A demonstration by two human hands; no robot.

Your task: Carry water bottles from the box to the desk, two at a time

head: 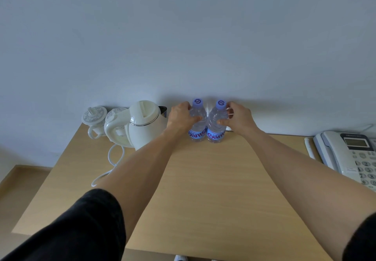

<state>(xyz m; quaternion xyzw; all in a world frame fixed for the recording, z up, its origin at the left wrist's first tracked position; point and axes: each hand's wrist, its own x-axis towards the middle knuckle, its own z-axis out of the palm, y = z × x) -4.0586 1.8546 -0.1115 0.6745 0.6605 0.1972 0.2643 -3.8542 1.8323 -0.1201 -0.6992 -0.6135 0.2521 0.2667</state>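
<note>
Two clear plastic water bottles with blue caps and blue labels, one (197,120) gripped by the left hand (181,116) and the other (217,122) by the right hand (237,119), fingers curled round each, are stood upright, touching, on the pale wooden surface (203,179) near the wall; a cream electric kettle (143,124) is seen beside them.

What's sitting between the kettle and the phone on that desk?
In the head view, two water bottles stand side by side near the wall, between the kettle and the phone. The left hand and right hand each grip one.
</note>
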